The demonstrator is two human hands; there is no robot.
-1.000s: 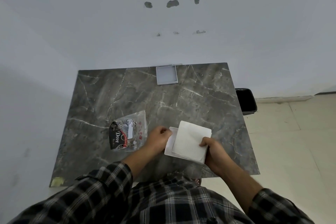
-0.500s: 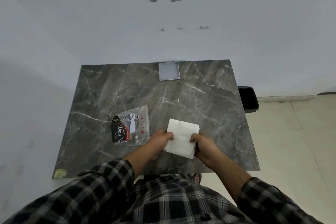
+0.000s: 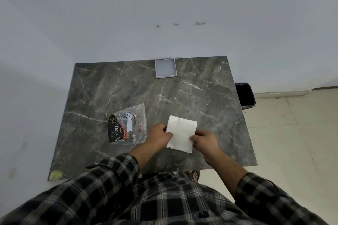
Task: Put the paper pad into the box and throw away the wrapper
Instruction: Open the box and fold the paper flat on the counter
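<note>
Matt white paper pad [image 3: 181,133]; glossy plastic wrapper [image 3: 129,125]; marble-look table [image 3: 201,93].

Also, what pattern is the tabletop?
Dark grey marble with white veins; the table shows best in the head view.

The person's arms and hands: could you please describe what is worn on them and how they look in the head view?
Both arms wear a long-sleeved plaid shirt in black, grey and white checks, the cuffs pushed back so the forearms are bare. The left hand and the right hand are bare, with no gloves. No ring, watch or bracelet shows on either from this angle.
</note>
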